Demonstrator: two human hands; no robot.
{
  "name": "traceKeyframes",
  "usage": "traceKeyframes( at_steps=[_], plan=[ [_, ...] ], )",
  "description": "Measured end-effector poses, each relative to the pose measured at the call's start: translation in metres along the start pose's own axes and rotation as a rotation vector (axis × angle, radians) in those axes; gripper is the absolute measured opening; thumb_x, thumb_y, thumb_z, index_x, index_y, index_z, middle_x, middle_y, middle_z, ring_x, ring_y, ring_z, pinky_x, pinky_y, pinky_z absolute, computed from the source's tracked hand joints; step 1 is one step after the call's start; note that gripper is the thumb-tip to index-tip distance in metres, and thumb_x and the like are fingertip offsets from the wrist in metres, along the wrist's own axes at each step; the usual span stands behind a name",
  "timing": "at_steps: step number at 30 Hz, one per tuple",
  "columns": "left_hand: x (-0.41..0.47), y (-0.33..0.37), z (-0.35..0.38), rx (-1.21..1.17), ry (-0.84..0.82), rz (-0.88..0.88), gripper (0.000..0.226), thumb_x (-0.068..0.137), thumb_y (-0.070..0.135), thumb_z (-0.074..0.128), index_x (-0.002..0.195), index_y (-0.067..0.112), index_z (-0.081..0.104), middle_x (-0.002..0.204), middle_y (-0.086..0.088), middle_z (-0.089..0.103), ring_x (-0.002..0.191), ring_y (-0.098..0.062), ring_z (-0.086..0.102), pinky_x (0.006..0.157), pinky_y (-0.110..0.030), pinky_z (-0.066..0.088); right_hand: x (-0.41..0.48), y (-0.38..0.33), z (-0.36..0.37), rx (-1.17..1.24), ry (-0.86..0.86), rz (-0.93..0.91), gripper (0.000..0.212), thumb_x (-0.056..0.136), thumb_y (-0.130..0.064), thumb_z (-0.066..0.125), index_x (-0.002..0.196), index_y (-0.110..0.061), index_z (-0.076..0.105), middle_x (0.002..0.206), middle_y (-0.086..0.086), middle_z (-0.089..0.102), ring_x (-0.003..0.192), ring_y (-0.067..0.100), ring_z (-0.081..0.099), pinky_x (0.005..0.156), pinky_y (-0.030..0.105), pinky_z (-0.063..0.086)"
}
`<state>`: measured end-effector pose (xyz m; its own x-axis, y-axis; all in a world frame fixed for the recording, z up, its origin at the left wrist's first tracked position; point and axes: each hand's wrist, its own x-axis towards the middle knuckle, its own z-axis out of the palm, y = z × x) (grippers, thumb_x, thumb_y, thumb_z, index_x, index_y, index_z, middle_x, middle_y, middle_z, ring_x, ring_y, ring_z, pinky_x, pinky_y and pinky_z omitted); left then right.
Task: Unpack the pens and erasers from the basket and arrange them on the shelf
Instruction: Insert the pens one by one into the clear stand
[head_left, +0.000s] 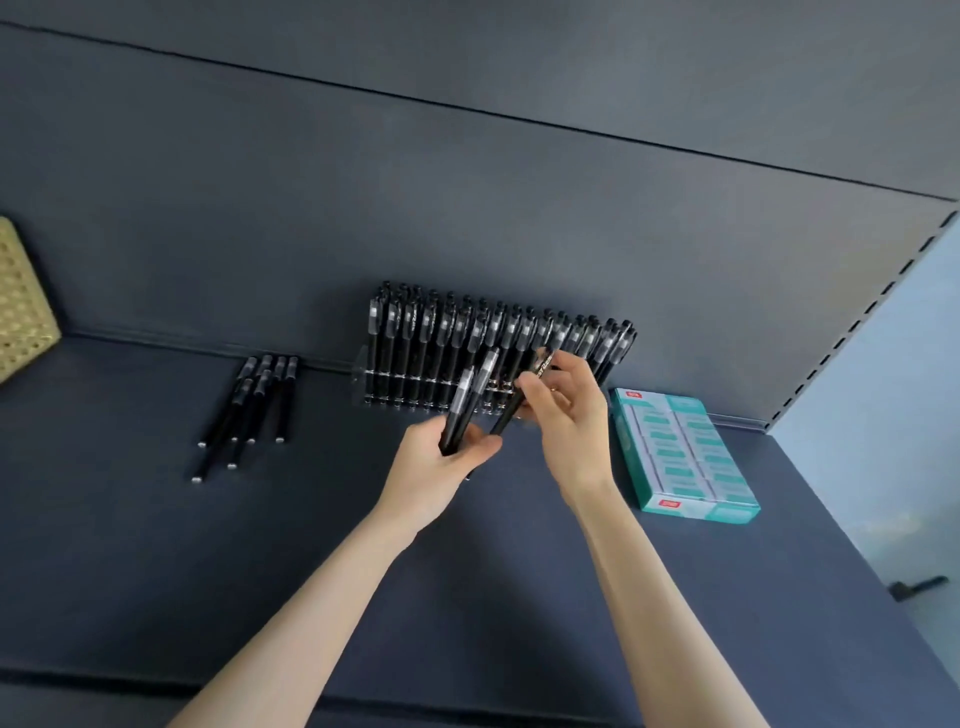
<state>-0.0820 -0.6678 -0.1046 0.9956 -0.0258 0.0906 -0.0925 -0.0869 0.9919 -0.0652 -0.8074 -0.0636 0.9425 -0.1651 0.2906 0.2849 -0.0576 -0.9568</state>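
Now: three pens in hand before the rack

Nearest, the dark shelf (467, 597) runs under both forearms. The left hand (441, 462) is curled round the lower ends of two pens (467, 400); they stand side by side, caps up and leaning a little right, toward the back. The right hand (566, 415) pinches a single pen (519, 395) between thumb and fingertips, its long axis slanting from lower left up to upper right, the upper end close to the rack. All three have black barrels; the left pair show clear caps.

Behind the hands, a rack (415, 343) against the back wall holds a long row of the same black pens, upright with caps on top. Left of it, loose pens (249, 410) lie flat on the shelf, caps to the wall and silver tips toward the person. Right of the rack lies a teal and white eraser box (685, 457). Far left, a woven basket (21, 301) leans at the frame edge.
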Motion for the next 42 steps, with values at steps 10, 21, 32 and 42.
traceKeyframes(
  at_steps=[10, 21, 32, 42],
  plan=[
    [0.02, -0.008, -0.011, -0.03, 0.243, 0.09, 0.043, 0.1, 0.035, 0.04, 0.129, 0.004, 0.046, 0.063, -0.004, 0.027, 0.049, -0.006, 0.026, 0.046, -0.018, 0.029, 0.04, -0.008, 0.012, -0.211, 0.196, -0.288, 0.035, 0.089, -0.009, 0.061, 0.12, -0.023, 0.051, 0.085, -0.006, 0.06, 0.072, 0.012, 0.061, 0.068, 0.009, 0.045],
    [0.022, -0.021, -0.011, 0.054, 0.258, 0.16, 0.046, 0.098, 0.043, 0.035, 0.11, 0.0, 0.045, 0.058, -0.001, 0.031, 0.051, -0.011, 0.027, 0.046, -0.026, 0.026, 0.058, 0.004, 0.027, -0.357, 0.159, -0.387, 0.031, 0.091, -0.013, 0.06, 0.12, -0.019, 0.053, 0.089, -0.008, 0.06, 0.076, -0.005, 0.057, 0.072, 0.006, 0.043],
    [0.024, -0.02, -0.008, 0.038, 0.234, 0.162, 0.038, 0.099, 0.039, 0.036, 0.105, 0.003, 0.048, 0.058, -0.002, 0.035, 0.05, -0.012, 0.03, 0.046, -0.026, 0.028, 0.054, 0.013, 0.027, -0.616, 0.092, -0.459, 0.029, 0.088, -0.012, 0.064, 0.116, -0.018, 0.062, 0.083, -0.008, 0.062, 0.069, 0.012, 0.059, 0.072, 0.035, 0.055],
    [0.022, -0.017, -0.009, 0.042, 0.209, 0.147, 0.031, 0.101, 0.033, 0.037, 0.086, 0.008, 0.044, 0.05, 0.01, 0.041, 0.047, -0.01, 0.034, 0.045, -0.022, 0.031, 0.059, 0.004, 0.029, -0.742, 0.026, -0.372, 0.027, 0.087, -0.013, 0.062, 0.113, -0.02, 0.061, 0.078, -0.005, 0.065, 0.07, 0.017, 0.059, 0.074, 0.037, 0.052]
  ],
)
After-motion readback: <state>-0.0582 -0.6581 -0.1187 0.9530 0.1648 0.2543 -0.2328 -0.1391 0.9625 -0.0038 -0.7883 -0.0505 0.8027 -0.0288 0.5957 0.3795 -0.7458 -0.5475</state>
